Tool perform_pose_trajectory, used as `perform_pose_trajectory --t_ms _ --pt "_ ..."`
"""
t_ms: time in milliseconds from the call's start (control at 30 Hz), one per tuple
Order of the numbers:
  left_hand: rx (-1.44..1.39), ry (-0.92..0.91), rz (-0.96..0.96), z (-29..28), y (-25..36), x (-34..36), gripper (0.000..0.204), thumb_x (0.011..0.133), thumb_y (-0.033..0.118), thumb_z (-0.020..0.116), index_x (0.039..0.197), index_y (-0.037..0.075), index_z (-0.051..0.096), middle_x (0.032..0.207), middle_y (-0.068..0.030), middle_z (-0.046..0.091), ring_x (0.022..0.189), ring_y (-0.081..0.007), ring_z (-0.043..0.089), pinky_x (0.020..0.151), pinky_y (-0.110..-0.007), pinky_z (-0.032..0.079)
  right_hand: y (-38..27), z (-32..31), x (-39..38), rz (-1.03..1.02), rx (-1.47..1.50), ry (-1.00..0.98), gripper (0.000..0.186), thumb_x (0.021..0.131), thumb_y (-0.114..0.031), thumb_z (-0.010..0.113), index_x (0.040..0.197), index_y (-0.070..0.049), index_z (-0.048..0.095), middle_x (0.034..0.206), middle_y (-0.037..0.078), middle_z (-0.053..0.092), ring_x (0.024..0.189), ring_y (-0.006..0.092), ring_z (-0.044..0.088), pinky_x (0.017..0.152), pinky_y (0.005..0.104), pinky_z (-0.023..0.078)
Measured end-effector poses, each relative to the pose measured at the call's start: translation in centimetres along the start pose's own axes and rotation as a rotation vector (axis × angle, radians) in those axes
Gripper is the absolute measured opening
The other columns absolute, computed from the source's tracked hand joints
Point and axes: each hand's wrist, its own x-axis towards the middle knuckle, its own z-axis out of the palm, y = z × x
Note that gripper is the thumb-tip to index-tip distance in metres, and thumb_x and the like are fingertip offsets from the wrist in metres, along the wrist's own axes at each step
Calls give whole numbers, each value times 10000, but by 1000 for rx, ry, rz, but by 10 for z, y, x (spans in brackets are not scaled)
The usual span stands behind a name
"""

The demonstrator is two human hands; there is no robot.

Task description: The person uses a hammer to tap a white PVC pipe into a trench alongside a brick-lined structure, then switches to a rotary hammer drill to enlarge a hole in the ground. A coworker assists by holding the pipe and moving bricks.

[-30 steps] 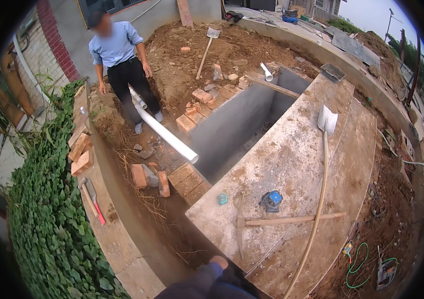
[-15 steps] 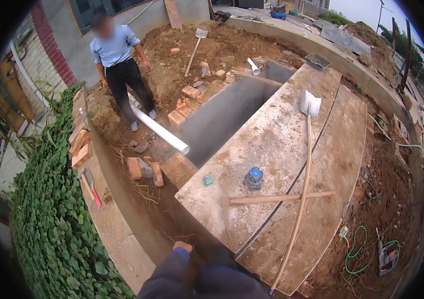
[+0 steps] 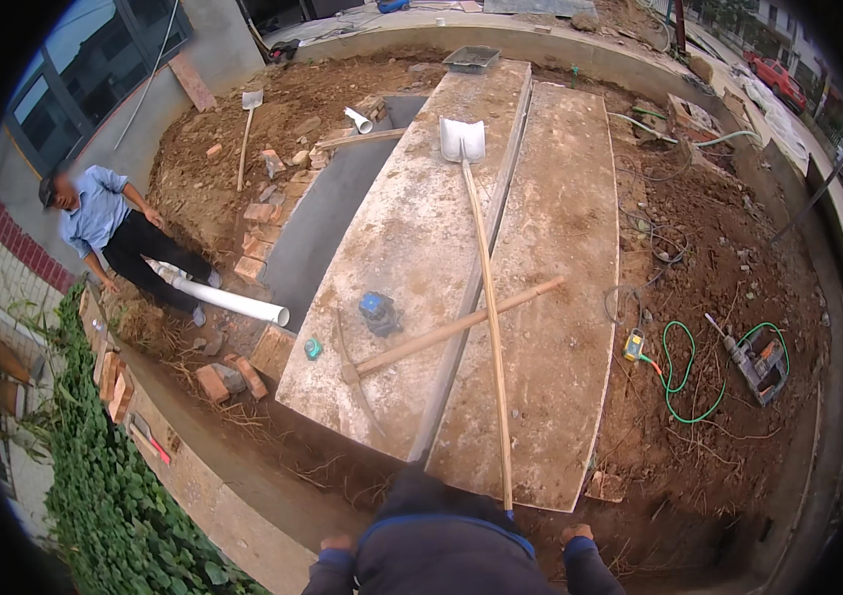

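My left hand (image 3: pixel 337 542) hangs low beside my body, above the narrow dirt trench, touching no tool. On the other side, my right hand (image 3: pixel 577 534) is just past the near end of a shovel (image 3: pixel 486 258) and apart from it. The fingers of both hands are too small and hidden to read. The shovel lies lengthwise on two concrete slabs (image 3: pixel 555 228), its white blade at the far end. Under its long shaft a pickaxe (image 3: pixel 461 327) lies crosswise. A dark device with a blue top (image 3: pixel 379 311) and a small green object (image 3: pixel 313 348) rest on the left slab.
A person (image 3: pixel 109 223) in a light blue shirt stands left, by a white pipe (image 3: pixel 243 303). An open grey pit (image 3: pixel 332 218) borders the slabs. Right, on soil, lie a power tool (image 3: pixel 761 365) and a green cord (image 3: pixel 674 397). A trowel (image 3: pixel 151 437) lies on the left wall.
My view has swung to the right, so the slabs, shovel and person sit farther left. My right hand has come into view. The power tool shows more fully.
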Motion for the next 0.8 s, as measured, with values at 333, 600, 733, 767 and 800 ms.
perform_pose_trajectory --t_ms 333,600,733,767,800 --pt "170 115 446 -79 27 100 300 870 385 556 1043 194 709 976 -96 714 870 -302 685 724 -443 525 30 0 -76 50 408 66 233 728 -183 635 911 -103 755 969 172 707 983 333 666 910 393 518" --pt "-355 -306 238 -160 149 183 299 838 305 605 1096 177 683 924 -73 677 809 -286 647 713 -425 514 110 62 -221 542 373 64 282 730 -226 605 917 -58 733 937 230 689 924 382 674 828 420 549" --pt "-471 -270 239 -198 190 204 291 820 251 626 1085 143 674 848 -59 659 727 -275 625 657 -419 506 145 104 -273 784 452 -151 346 773 -287 622 991 -35 719 1049 213 683 1024 337 663 869 400 536" --pt "-486 -255 255 -205 200 210 289 816 238 631 1083 134 672 829 -56 655 706 -272 620 643 -417 505 150 116 -278 899 472 -258 372 791 -307 634 1037 -40 714 1105 202 679 1070 320 654 895 391 527" --pt "-468 -232 306 -211 210 216 288 811 225 637 1080 125 670 810 -53 650 686 -269 615 629 -416 503 154 128 -280 884 471 -310 383 794 -314 628 1031 -26 713 1117 204 676 1082 321 651 889 395 528"
